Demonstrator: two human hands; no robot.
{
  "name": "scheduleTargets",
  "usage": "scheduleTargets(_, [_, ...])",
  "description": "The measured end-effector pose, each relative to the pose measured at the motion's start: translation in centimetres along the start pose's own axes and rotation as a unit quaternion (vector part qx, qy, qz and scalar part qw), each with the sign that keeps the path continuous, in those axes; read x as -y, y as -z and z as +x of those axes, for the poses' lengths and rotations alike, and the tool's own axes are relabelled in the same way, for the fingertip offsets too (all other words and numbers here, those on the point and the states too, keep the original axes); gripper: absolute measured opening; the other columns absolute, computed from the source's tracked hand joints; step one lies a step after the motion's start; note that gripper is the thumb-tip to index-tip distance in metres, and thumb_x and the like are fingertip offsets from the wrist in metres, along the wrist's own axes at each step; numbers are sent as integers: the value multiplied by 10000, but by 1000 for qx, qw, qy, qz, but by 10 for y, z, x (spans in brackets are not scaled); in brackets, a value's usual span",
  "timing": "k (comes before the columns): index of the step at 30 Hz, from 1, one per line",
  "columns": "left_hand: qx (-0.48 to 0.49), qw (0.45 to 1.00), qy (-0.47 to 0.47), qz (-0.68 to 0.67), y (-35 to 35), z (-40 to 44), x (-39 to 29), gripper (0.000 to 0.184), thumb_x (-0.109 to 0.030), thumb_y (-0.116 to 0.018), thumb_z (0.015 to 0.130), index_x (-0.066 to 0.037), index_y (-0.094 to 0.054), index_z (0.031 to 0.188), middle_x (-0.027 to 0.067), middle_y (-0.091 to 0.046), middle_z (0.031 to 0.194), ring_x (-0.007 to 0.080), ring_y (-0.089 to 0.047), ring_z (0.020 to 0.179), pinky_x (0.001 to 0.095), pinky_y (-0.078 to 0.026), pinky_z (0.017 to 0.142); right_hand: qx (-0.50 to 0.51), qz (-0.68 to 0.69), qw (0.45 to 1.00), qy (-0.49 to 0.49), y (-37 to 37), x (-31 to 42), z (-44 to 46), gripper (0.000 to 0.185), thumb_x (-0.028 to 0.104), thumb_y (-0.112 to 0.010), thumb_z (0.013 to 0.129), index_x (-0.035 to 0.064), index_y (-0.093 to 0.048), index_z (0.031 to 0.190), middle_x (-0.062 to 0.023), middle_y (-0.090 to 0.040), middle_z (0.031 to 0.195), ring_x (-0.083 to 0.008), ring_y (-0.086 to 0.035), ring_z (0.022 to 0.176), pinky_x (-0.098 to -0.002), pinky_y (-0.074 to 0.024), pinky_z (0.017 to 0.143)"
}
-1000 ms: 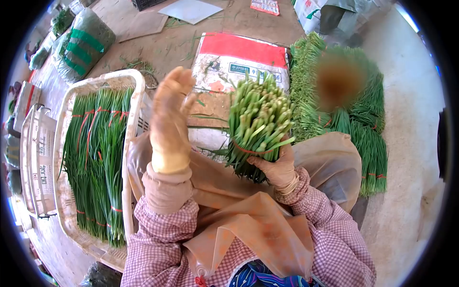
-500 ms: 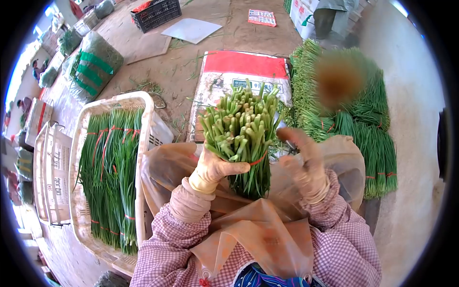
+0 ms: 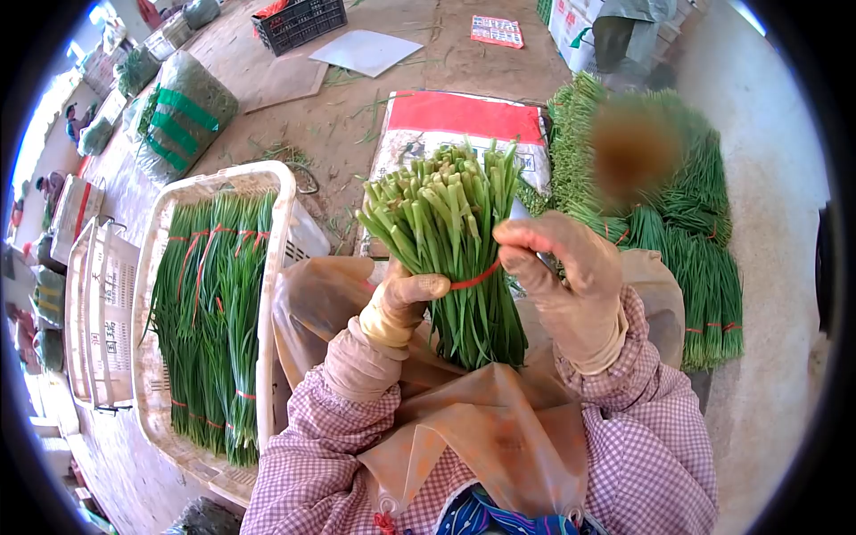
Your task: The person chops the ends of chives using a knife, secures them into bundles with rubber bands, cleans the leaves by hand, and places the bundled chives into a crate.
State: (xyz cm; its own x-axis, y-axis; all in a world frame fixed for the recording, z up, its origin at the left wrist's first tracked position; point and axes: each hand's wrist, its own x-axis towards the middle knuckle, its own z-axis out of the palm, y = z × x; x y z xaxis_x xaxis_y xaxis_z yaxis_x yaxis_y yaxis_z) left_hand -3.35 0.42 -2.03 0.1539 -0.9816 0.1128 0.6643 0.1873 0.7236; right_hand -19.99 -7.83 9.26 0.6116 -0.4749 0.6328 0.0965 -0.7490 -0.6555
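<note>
A thick bundle of green stalks (image 3: 446, 209) stands upright over my lap, cut ends up, with a red band (image 3: 476, 276) around it. Wrapped round its left side is my left hand (image 3: 392, 308), gloved, its thumb just under the band. My right hand (image 3: 566, 276), also gloved, is at the bundle's right side with thumb and fingers pinched. A thin grey piece like a blade (image 3: 526, 218) shows beside its fingertips; the part inside the hand is hidden.
At the left a white crate (image 3: 275, 294) holds banded green bundles. More green bundles (image 3: 709, 294) are stacked at the right. Beyond my lap lies a red and white sack (image 3: 468, 116). A black crate (image 3: 301, 25) and people are farther back.
The bundle passed from my right hand to my left, which came in from the left. My right hand moved off, then returned to the bundle's right side with its fingers closed.
</note>
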Motion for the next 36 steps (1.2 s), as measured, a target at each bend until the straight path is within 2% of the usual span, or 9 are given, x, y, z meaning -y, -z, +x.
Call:
scheduleTargets(7, [-50, 997, 25, 58, -4, -3, -2, 799, -273, -785, 651, -15, -484, 1344, 113, -604, 1254, 250, -608, 1105, 391, -479, 996, -32, -147, 986, 66, -16, -12, 12, 182, 88, -757, 821, 45, -637, 951, -56, -654, 795, -159, -610, 659, -272, -496, 604])
scheduleTargets(10, [-45, 998, 29, 34, -8, 0, -3, 840, -257, -816, 637, -9, -460, 1357, 97, -595, 1244, 226, -584, 1110, 371, -462, 988, -10, 80, 983, -164, -10, -7, 11, 111, 79, -714, 871, 6, -650, 923, -57, -672, 823, -112, -604, 694, -252, -492, 638])
scheduleTargets(14, [-39, 998, 37, 21, -11, 2, -4, 874, -254, -835, 630, 3, -439, 1365, 89, -582, 1246, 210, -562, 1119, 351, -439, 991, 10, 221, 938, -266, -5, -18, 8, 120, 86, -705, 885, -11, -653, 932, -42, -659, 805, -95, -596, 711, -248, -494, 659])
scheduleTargets(16, [-36, 999, 36, 13, -10, 2, 0, 881, -256, -835, 626, 3, -436, 1368, 92, -583, 1248, 212, -562, 1122, 353, -438, 992, -42, 138, 984, -102, -11, -23, 4, 128, 103, -696, 899, -16, -658, 925, -23, -645, 791, -91, -588, 691, -232, -489, 641])
scheduleTargets(22, [-18, 996, 82, -3, -6, 6, 1, 917, -276, -823, 620, 0, -413, 1392, 101, -576, 1263, 228, -562, 1132, 360, -430, 1006, -13, 244, 947, -210, -1, -21, 16, 80, 89, -669, 913, 10, -683, 919, -1, -629, 761, -75, -570, 645, -202, -453, 559])
scheduleTargets(30, [-17, 1000, 13, -7, 0, 6, 6, 872, -300, -826, 613, 4, -477, 1352, 125, -625, 1228, 256, -624, 1082, 395, -484, 977, -400, 207, 889, 80, 204, -74, 89, 214, 89, -570, 953, -49, -587, 1117, -17, -566, 825, -99, -508, 692, -264, -533, 737])
scheduleTargets(31, [-19, 1000, 10, -8, 1, 6, 5, 872, -300, -826, 613, 4, -477, 1352, 125, -625, 1228, 256, -624, 1082, 395, -484, 977, -397, 208, 890, 80, 200, -71, 86, 214, 89, -570, 953, -49, -587, 1117, -17, -566, 825, -99, -508, 692, -264, -533, 737])
scheduleTargets(33, [1, 1000, 14, -4, 3, 8, 5, 876, -312, -826, 612, 13, -482, 1349, 136, -620, 1244, 264, -621, 1093, 402, -478, 988, -186, -213, 933, -223, 185, -62, 64, 234, 17, -600, 891, -14, -607, 1123, -5, -581, 812, -87, -512, 694, -243, -505, 718])
scheduleTargets(36, [13, 999, 36, -10, 9, 9, 14, 857, -308, -813, 618, 14, -493, 1345, 146, -618, 1252, 274, -620, 1102, 412, -475, 999, 24, -147, 988, -32, 89, -32, 25, 237, 2, -652, 848, 22, -660, 1085, 6, -663, 875, -80, -591, 715, -256, -507, 632])
